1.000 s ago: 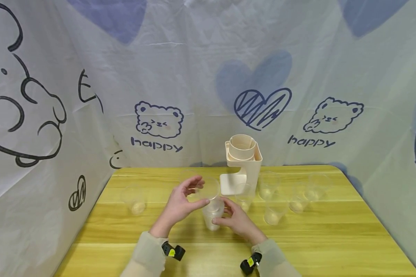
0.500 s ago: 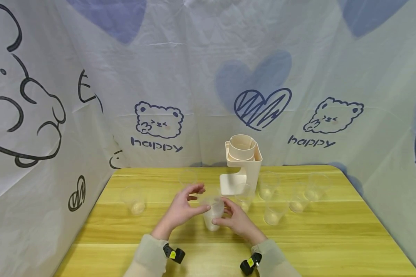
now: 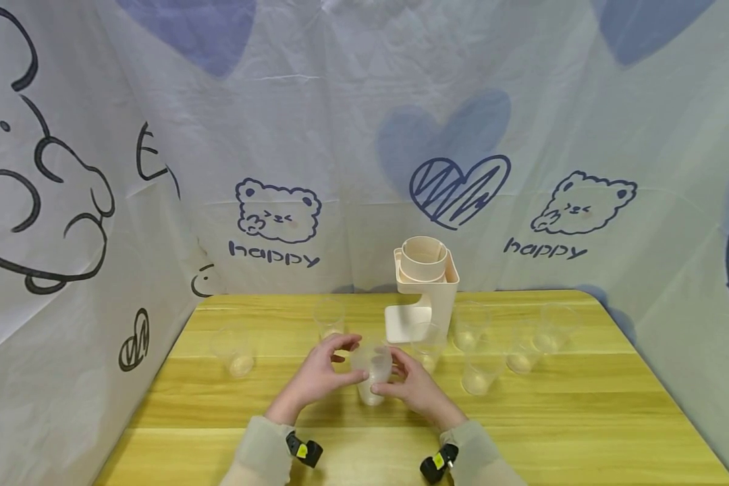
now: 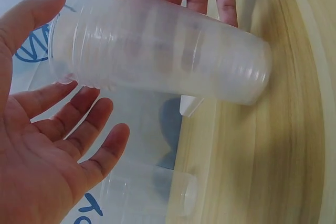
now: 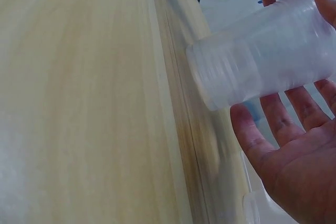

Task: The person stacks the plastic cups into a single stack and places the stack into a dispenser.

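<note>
A nested stack of clear plastic cups stands near the middle of the table, between both hands. My left hand has its thumb and fingertips around the rim end of the stack. In the left wrist view, closely spaced rims show on the cups between that thumb and the fingers. Lower on the stack, from the right side, my right hand grips the wall with thumb in front and fingers behind. The right wrist view has the cups' base end close over the wood, with right fingers along one side.
A cream cup dispenser with a round tube on top stands behind the stack. Single clear cups stand about: one at left, another behind my left hand, one near my right fingers, and several farther right. Printed cloth hangs behind.
My left hand has come down with a clear cup, which has sunk from above the stack into it. The right hand has kept its grip in the same place.
</note>
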The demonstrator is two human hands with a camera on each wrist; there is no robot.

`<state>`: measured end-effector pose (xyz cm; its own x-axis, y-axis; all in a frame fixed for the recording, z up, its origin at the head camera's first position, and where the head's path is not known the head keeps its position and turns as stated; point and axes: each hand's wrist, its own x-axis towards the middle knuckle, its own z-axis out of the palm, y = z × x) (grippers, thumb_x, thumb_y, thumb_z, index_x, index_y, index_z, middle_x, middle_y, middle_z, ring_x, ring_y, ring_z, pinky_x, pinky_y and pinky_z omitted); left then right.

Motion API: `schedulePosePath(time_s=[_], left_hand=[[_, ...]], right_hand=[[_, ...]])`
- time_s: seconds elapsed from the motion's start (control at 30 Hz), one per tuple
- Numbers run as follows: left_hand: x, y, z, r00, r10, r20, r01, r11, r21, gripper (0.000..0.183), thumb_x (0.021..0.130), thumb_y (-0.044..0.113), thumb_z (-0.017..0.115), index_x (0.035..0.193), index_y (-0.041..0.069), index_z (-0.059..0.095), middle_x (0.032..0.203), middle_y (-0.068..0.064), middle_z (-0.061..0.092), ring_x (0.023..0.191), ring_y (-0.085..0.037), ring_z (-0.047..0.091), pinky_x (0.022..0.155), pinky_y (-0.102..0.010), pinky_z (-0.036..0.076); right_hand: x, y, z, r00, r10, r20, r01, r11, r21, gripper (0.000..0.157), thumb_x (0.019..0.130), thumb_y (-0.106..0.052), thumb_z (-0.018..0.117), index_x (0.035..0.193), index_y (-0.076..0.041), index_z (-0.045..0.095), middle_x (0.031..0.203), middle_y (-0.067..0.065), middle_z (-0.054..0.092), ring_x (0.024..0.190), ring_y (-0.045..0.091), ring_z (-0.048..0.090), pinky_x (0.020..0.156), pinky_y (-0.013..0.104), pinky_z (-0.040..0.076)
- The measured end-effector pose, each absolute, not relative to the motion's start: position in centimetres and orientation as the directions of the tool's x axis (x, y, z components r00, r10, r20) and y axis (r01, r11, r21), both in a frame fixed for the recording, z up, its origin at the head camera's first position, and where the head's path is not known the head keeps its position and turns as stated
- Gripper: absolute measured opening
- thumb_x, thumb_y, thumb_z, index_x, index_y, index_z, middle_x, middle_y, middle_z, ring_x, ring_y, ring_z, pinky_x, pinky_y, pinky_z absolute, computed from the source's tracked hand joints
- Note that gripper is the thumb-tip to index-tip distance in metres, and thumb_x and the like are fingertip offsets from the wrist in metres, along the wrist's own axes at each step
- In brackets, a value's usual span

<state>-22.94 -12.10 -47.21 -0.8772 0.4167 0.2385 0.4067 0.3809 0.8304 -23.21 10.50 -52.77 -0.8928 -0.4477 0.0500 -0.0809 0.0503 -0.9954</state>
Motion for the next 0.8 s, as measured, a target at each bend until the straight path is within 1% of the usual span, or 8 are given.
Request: schedulePosePath(time_s=[0.07, 0.2, 0.3, 0.43, 0.6, 0.8], left_hand=[[-22.87, -12.08, -47.26, -0.877, 0.419, 0.235, 0.405, 0.382, 0.831, 0.062, 0.081, 0.022, 0.081, 0.133, 0.002, 0.055, 0.122, -0.014, 0.06, 0.11, -0.029, 0.055, 0.092, -0.048, 0.049], [-22.83, -12.05, -47.42, -0.878, 0.42, 0.228, 0.4, 0.385, 0.832, 0.062, 0.082, 0.023, 0.081, 0.133, 0.002, 0.055, 0.122, -0.009, 0.06, 0.11, -0.028, 0.056, 0.091, -0.047, 0.05], [-22.85, -12.08, -47.59, -0.879, 0.422, 0.22, 0.392, 0.38, 0.838, 0.062, 0.082, 0.024, 0.081, 0.134, 0.001, 0.055, 0.122, -0.009, 0.06, 0.109, -0.027, 0.056, 0.091, -0.048, 0.05], [-22.86, -12.11, -47.73, -0.881, 0.426, 0.207, 0.38, 0.373, 0.847, 0.061, 0.083, 0.023, 0.081, 0.134, 0.001, 0.055, 0.123, -0.009, 0.059, 0.109, -0.028, 0.056, 0.09, -0.048, 0.05], [-22.86, -12.1, -47.81, -0.88, 0.429, 0.204, 0.375, 0.364, 0.853, 0.061, 0.083, 0.023, 0.08, 0.134, 0.001, 0.055, 0.124, -0.01, 0.059, 0.109, -0.031, 0.057, 0.09, -0.049, 0.051], [-22.93, -12.02, -48.05, -0.877, 0.433, 0.208, 0.378, 0.357, 0.854, 0.061, 0.084, 0.022, 0.08, 0.134, 0.0, 0.054, 0.125, -0.012, 0.058, 0.109, -0.033, 0.057, 0.09, -0.051, 0.051]], right_hand=[[-23.17, 10.5, -52.76, -0.892, -0.449, 0.052, -0.084, 0.051, -0.995, 0.071, 0.086, -0.017, 0.078, 0.147, -0.009, 0.041, 0.138, 0.014, 0.051, 0.126, 0.033, 0.05, 0.098, 0.042, 0.048], [-23.19, 10.46, -52.85, -0.89, -0.452, 0.059, -0.094, 0.056, -0.994, 0.07, 0.087, -0.015, 0.076, 0.147, -0.007, 0.04, 0.138, 0.016, 0.05, 0.126, 0.034, 0.049, 0.097, 0.041, 0.048], [-23.19, 10.41, -52.88, -0.889, -0.454, 0.055, -0.091, 0.058, -0.994, 0.071, 0.087, -0.015, 0.076, 0.148, -0.009, 0.04, 0.139, 0.014, 0.05, 0.127, 0.033, 0.049, 0.097, 0.041, 0.048], [-23.07, 10.37, -52.78, -0.887, -0.459, 0.051, -0.087, 0.058, -0.995, 0.073, 0.087, -0.018, 0.077, 0.149, -0.013, 0.039, 0.14, 0.011, 0.05, 0.129, 0.033, 0.047, 0.099, 0.043, 0.047], [-22.95, 10.37, -52.68, -0.887, -0.459, 0.057, -0.099, 0.069, -0.993, 0.074, 0.087, -0.021, 0.077, 0.15, -0.013, 0.037, 0.141, 0.012, 0.049, 0.131, 0.034, 0.045, 0.101, 0.046, 0.045], [-22.97, 10.42, -52.7, -0.889, -0.453, 0.059, -0.108, 0.083, -0.991, 0.074, 0.087, -0.021, 0.077, 0.15, -0.012, 0.038, 0.14, 0.013, 0.05, 0.129, 0.034, 0.047, 0.099, 0.044, 0.047]])
